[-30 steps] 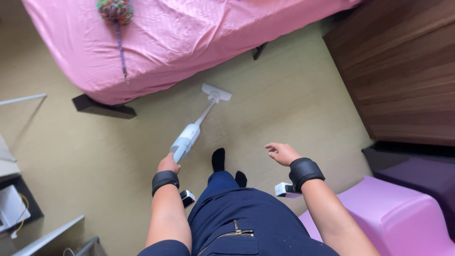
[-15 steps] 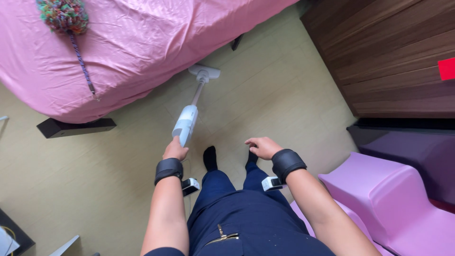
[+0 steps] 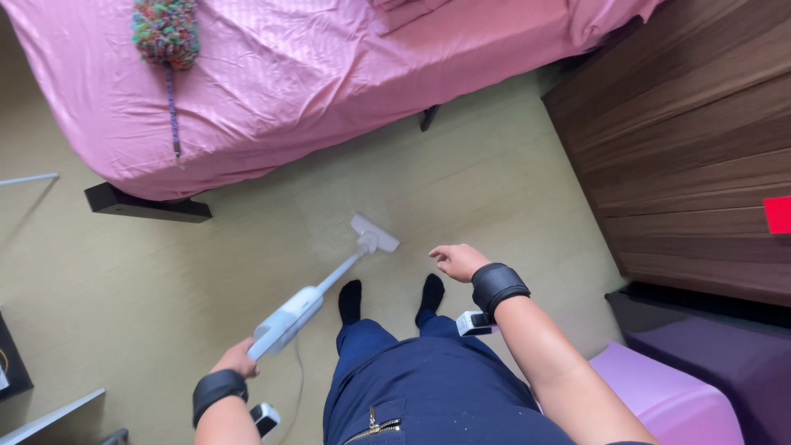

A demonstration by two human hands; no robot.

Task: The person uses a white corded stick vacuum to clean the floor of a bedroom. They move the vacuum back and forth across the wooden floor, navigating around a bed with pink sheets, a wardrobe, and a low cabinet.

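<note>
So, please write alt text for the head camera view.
A person's left hand holds a white stick vacuum cleaner on the beige floor, beside a pink-sheeted bed. The right hand hangs open, empty.

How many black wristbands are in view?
2. One wristband is on the left wrist, behind the left hand gripping the white stick vacuum. The other wristband is on the right wrist, behind the empty right hand.
</note>
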